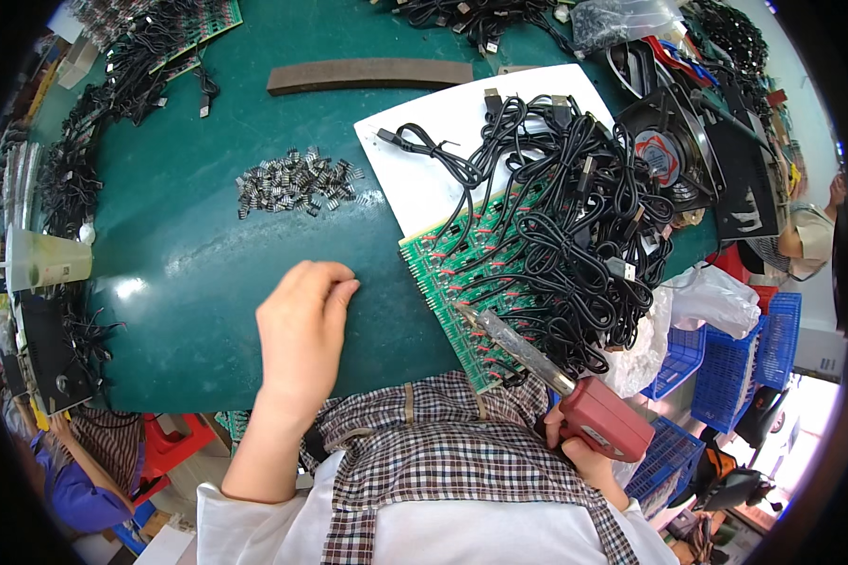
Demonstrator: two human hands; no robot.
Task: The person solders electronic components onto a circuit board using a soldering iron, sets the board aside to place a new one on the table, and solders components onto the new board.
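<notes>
My left hand (303, 315) is raised over the green table, left of the circuit boards, thumb and fingertips pinched together. Whatever may be between them is too small to see. In my right hand (582, 454) I grip a soldering gun (605, 419) by its red handle, at the table's front edge. Its metal barrel slants up and left, and the tip lies over the green circuit board panel (450, 325). Short red wires and many coiled black USB cables (561, 250) run from the boards. Beyond my left hand lies a pile of small metal connectors (297, 182).
A white sheet (394, 168) lies under the cables. Behind it is a long dark bar (367, 75). A fan (669, 155) stands at the right, a translucent cup (49, 260) at the left edge. Blue crates (725, 377) stand lower right; a co-worker (80, 471) sits lower left.
</notes>
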